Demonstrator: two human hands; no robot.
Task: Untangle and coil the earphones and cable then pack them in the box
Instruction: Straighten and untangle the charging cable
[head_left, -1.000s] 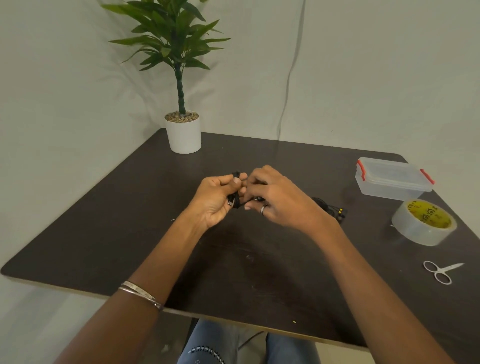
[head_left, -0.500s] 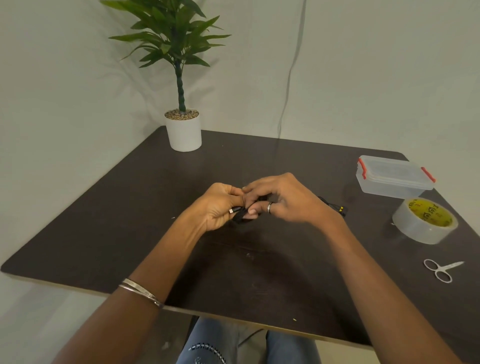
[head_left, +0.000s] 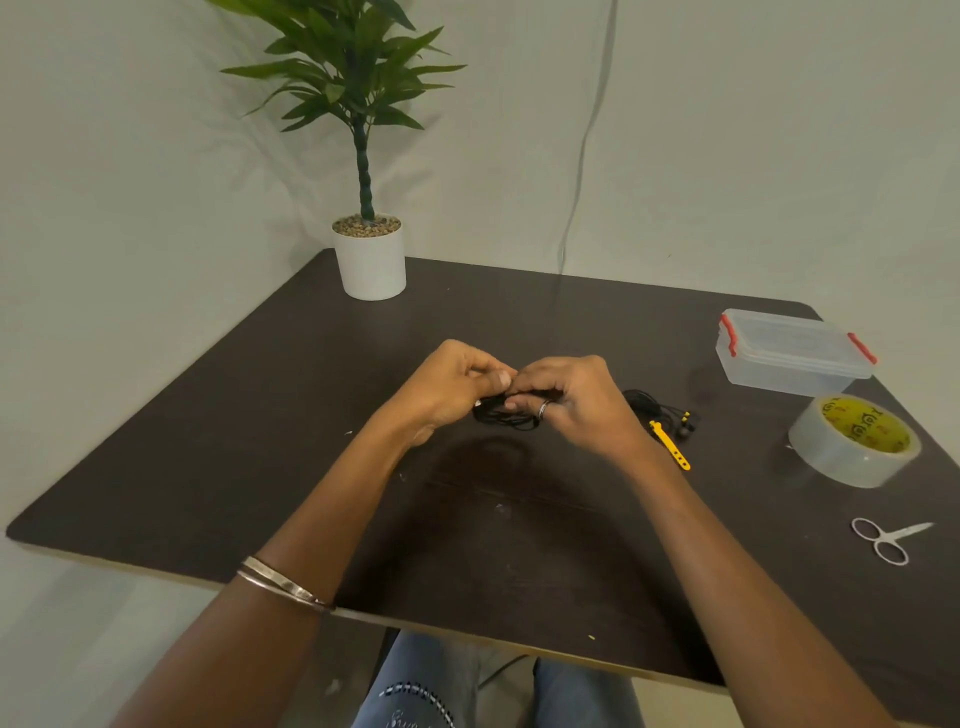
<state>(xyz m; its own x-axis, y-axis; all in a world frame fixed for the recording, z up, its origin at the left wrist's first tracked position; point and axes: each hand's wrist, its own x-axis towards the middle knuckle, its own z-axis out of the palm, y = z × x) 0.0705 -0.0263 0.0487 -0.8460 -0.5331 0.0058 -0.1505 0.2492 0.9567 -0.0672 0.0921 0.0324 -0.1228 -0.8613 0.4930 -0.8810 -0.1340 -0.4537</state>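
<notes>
From my feed, the left hand (head_left: 451, 387) and the right hand (head_left: 567, 399) meet just above the middle of the dark worktop (head_left: 218, 441), fingertips close together, both with fingers curled around a small bundle of black cable (head_left: 503, 415). The left thumb presses against the top of the bundle, and a few thin loops hang out below the fingers, between the two hands; I cannot tell how neatly they are wound. A ring sits on one finger of the right hand, and two thin bangles (head_left: 283, 583) circle the left forearm near the worktop's front edge. Just right of the right wrist, the earphones (head_left: 670, 415) lie on the worktop as a loose black tangle with small yellow accents on the buds, and a yellow strap (head_left: 670, 446) lies beside them, angled toward me. Whether that tangle connects to the bundle in the hands is hidden behind the right hand. Farther right and back stands the box (head_left: 792, 352), clear plastic with red clips, its lid on. Nearer to me from it rests a roll of tape (head_left: 854, 440) with a yellow core, and nearer still a small pair of scissors (head_left: 885, 539) lies flat. A potted plant (head_left: 366, 156) in a white pot stands at the far left corner.
</notes>
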